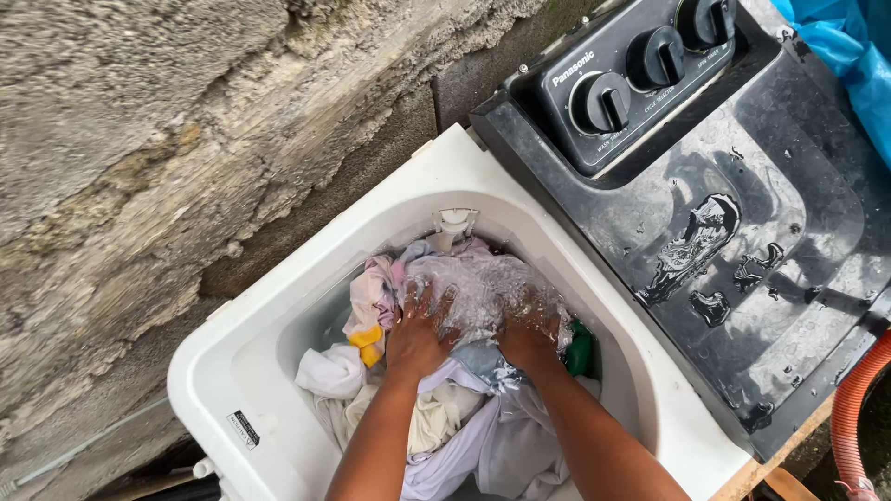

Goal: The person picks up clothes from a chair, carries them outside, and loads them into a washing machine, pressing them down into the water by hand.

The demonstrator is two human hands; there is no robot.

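Both my hands are down in the white tub [278, 306] of a twin-tub washing machine, pressing into wet laundry [473, 288]. My left hand [419, 327] lies fingers spread on a pale, soaked cloth beside a pink garment and a yellow piece [368, 343]. My right hand [531, 327] pushes on the same wet cloth, close to a green item [580, 351]. Water bubbles around the fingers. White cloths [464, 427] lie under my forearms.
The machine's dark lid [780, 241] with water puddles lies to the right, with three black knobs [654, 57] on the control panel behind. A rough stone wall [139, 158] stands to the left. An orange hose [858, 399] and blue plastic sheet [854, 46] are at the right edge.
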